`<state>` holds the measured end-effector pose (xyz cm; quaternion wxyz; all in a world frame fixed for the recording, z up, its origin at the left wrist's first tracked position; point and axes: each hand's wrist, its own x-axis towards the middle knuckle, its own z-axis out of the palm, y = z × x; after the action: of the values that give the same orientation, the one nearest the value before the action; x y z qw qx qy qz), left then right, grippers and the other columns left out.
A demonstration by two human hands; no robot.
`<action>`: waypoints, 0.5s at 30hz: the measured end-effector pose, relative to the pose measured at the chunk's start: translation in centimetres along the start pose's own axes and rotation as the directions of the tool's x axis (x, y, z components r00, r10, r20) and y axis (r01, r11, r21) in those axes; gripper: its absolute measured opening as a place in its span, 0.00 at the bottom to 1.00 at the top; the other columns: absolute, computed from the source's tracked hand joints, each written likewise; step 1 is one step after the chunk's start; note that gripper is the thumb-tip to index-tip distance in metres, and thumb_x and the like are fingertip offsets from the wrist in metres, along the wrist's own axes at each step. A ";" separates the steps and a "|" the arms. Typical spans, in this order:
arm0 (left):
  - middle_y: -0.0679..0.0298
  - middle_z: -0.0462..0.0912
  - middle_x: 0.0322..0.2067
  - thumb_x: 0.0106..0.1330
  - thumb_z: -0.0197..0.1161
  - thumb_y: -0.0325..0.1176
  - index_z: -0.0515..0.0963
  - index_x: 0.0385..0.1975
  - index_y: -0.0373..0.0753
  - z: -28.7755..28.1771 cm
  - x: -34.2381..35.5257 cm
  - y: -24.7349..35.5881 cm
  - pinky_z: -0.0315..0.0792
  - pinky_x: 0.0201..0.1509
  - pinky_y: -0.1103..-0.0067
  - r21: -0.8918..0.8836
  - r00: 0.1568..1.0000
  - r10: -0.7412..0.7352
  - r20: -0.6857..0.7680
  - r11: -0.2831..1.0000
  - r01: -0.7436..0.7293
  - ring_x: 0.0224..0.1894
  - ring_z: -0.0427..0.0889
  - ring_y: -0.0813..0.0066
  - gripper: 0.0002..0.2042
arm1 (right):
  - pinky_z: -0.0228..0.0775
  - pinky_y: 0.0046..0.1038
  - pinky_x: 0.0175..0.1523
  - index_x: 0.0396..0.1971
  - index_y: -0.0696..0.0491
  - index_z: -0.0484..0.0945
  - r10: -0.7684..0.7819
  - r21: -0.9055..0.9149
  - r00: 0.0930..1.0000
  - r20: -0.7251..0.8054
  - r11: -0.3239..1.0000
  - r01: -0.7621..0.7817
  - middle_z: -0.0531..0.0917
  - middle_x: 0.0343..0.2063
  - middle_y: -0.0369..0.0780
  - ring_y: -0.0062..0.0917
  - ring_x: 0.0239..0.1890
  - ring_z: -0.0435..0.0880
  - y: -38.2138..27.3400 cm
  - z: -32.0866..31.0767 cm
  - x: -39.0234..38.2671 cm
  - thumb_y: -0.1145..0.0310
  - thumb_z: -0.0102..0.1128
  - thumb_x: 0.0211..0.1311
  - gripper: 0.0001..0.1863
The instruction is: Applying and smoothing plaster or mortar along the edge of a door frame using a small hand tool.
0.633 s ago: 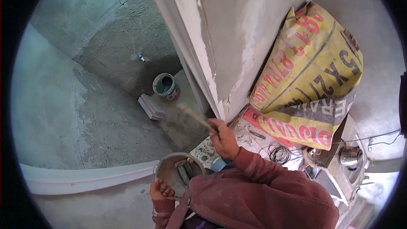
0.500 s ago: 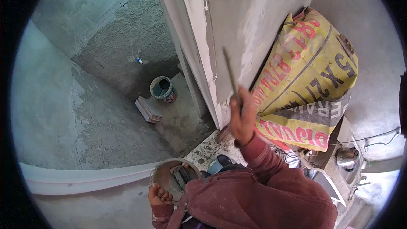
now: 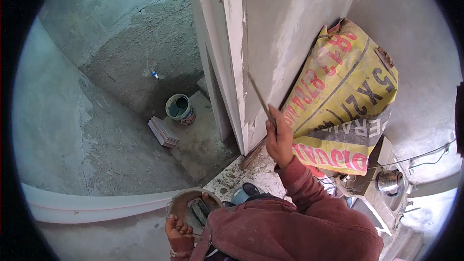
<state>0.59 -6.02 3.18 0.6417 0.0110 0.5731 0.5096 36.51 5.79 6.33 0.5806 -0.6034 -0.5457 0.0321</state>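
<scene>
My right hand [image 3: 280, 139] is closed around a long, thin trowel-like tool [image 3: 261, 97], seen nearly edge-on. Its tip points up and left, next to the whitish edge of the wall end [image 3: 240, 72]; whether it touches there I cannot tell. Lower down, my left hand [image 3: 179, 227] is curled into a fist at the side of a round bucket [image 3: 175, 204], seemingly gripping its rim or handle. Inside the bucket lies a dark, blocky object [image 3: 198, 210]. My body hides part of the bucket's right side.
A yellow printed banner [image 3: 338, 111] leans against the wall at right. Beyond the opening stand a paint bucket [image 3: 180, 108] and a stack of tiles [image 3: 162, 133], below a blue-tipped pipe [image 3: 154, 75]. A metal pot [image 3: 389, 181] and cables are at the lower right. A white sill [image 3: 96, 206] curves along the left.
The tool's tip has dropped lower along the wall edge, tilting further left. My right hand has come slightly down. The view has shifted a little; my left hand stays at the bucket.
</scene>
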 end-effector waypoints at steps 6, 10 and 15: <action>0.76 0.52 0.08 0.60 0.51 0.43 0.65 0.19 0.47 0.4 0.6 -0.2 0.46 0.10 0.84 0.017 0.999 -0.021 0.041 1.000 0.020 0.07 0.49 0.84 0.11 | 0.65 0.29 0.46 0.47 0.57 0.67 0.023 -0.005 0.999 0.024 1.000 -0.023 0.75 0.36 0.48 0.35 0.40 0.76 2.2 0.8 -1.4 0.80 0.47 0.54 0.18; 0.76 0.51 0.08 0.60 0.50 0.42 0.65 0.19 0.47 0.7 0.2 0.1 0.46 0.10 0.84 0.051 1.000 -0.022 0.019 0.998 0.021 0.08 0.48 0.84 0.11 | 0.65 0.29 0.46 0.49 0.57 0.66 0.140 -0.016 0.980 0.142 0.990 -0.139 0.75 0.38 0.49 0.38 0.41 0.76 2.2 0.4 -3.1 0.80 0.46 0.54 0.19; 0.76 0.50 0.08 0.60 0.50 0.43 0.65 0.19 0.47 1.5 0.3 -0.2 0.45 0.11 0.84 0.057 1.000 0.012 0.014 0.998 -0.013 0.08 0.47 0.84 0.11 | 0.68 0.30 0.43 0.50 0.56 0.65 0.053 -0.040 0.997 0.064 0.998 -0.051 0.75 0.38 0.51 0.42 0.39 0.76 1.3 0.5 -0.5 0.78 0.47 0.54 0.20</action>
<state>1.78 -5.06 3.31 0.6419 0.0363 0.5827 0.4971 36.81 6.17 4.89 0.5499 -0.6271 -0.5489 0.0561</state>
